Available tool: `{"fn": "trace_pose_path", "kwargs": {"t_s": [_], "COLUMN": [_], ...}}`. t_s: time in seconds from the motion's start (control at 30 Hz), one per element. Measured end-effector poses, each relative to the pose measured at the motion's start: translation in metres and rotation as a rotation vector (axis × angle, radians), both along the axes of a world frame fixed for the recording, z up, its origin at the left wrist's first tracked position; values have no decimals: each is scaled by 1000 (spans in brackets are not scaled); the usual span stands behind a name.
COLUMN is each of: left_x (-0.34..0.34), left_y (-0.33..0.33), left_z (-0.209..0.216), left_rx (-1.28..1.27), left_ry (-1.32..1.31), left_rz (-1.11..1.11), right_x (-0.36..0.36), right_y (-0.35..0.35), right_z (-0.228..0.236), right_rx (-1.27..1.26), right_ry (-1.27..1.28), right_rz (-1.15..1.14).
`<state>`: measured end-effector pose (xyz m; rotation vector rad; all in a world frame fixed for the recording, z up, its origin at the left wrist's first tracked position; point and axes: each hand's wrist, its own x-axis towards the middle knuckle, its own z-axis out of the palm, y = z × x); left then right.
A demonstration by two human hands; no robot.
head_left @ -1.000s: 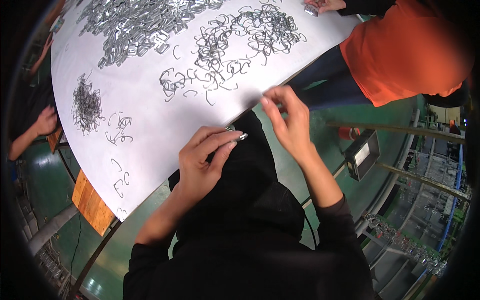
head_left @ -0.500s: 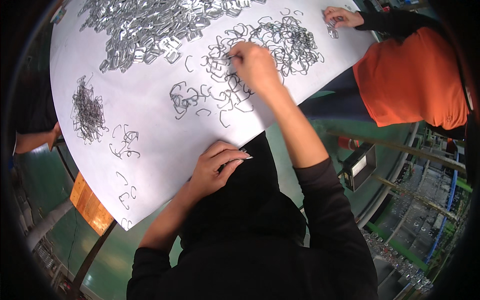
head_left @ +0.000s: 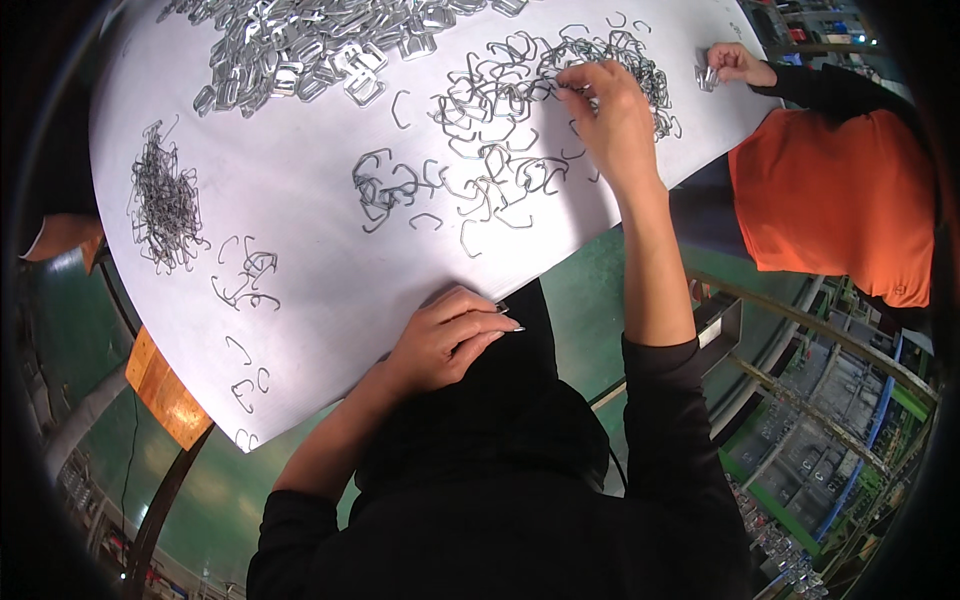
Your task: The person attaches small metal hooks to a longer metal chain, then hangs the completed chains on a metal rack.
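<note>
My left hand (head_left: 448,338) is at the near edge of the white table (head_left: 300,200). Its fingers are closed on a small metal buckle (head_left: 515,327), of which only shiny edges show. Over the heap of bent wire hooks (head_left: 490,95), my right hand (head_left: 618,125) reaches in with thumb and forefinger nearly together. Whatever lies between those fingertips is too small to make out. A smaller cluster of hooks (head_left: 385,190) lies nearer to me. At the far left of the tabletop is a big shiny pile of flat metal buckles (head_left: 290,60).
A dense tangle of thin wire pieces (head_left: 165,205) sits at the left, with loose hooks (head_left: 248,280) below it. At the right a co-worker's hand (head_left: 735,65) holds metal pieces, beside an orange garment (head_left: 835,195). Railings (head_left: 800,320) stand beyond the table's right side.
My right hand has moved right across the hook heap. My left hand, still gripping the buckle, has shifted slightly in view. The whole view has turned a little.
</note>
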<state>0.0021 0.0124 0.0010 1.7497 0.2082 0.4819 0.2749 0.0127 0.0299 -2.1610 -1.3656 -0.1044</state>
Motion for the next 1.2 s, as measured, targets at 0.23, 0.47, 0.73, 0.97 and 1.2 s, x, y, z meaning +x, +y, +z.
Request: {"fn": "trace_pose_path", "kwargs": {"t_s": [0.23,0.47,0.73,0.97,1.2], "left_x": [0,0,-2,-2,-1], "left_y": [1,1,0,-1,-4], "left_z": [2,2,2,-1,4], "left_rx": [-46,-41,-41,-44,-51], "left_ry": [19,-17,20,-10,48], "left_rz": [-17,-9,-7,5,39], "right_x": [-24,-21,-60,-27,-18], "right_y": [9,8,17,5,-35], "right_z": [-7,-2,0,10,2], "right_rx": [-224,-179,-375,-362,-22], "right_ry": [204,204,125,334,1055], "right_rz": [201,191,198,187,-15]}}
